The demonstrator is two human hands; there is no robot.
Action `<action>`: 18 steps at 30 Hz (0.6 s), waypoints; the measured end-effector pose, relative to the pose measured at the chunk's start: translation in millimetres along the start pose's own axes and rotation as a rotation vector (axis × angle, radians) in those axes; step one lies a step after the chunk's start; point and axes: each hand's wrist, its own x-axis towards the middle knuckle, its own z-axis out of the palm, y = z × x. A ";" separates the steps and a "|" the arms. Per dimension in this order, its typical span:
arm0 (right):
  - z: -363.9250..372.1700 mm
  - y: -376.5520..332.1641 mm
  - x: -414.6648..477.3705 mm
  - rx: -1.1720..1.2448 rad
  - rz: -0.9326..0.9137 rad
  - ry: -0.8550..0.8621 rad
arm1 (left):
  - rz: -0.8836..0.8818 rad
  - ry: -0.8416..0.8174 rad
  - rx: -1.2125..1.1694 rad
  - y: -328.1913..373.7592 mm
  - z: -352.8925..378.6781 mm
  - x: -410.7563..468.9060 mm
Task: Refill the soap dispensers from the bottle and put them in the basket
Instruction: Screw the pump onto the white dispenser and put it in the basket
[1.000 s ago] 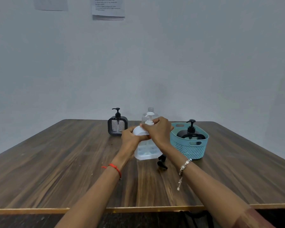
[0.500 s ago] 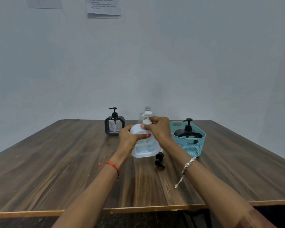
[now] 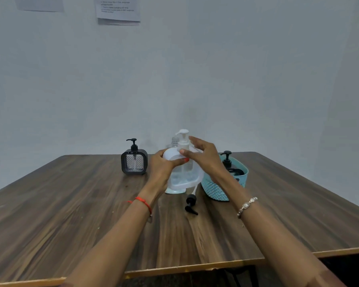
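Note:
My left hand [image 3: 161, 168] grips the left side of a white-framed clear soap dispenser [image 3: 184, 175] at the table's middle, slightly tilted, with its white pump [image 3: 183, 137] on top. My right hand [image 3: 204, 157] hovers at the pump's neck with fingers spread; only the thumb tip is near the collar. The clear refill bottle [image 3: 175, 141] stands uncapped right behind, mostly hidden. A black square dispenser [image 3: 134, 163] stands to the left. To the right, the teal basket [image 3: 241, 180] holds a black dispenser [image 3: 227, 160].
A loose black pump head [image 3: 191, 205] with a white tube lies on the wooden table [image 3: 71, 204] just in front of the held dispenser. The table's front edge runs close to me. Paper sheets [image 3: 118, 9] hang on the wall behind.
My right hand has let go of the white pump and spread its fingers. The pump head now shows fully above my hands. My left hand keeps its hold on the dispenser.

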 end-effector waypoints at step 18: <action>-132.3 4.8 86.2 0.005 -0.133 0.050 | 0.288 -0.241 0.193 45.8 117.9 72.9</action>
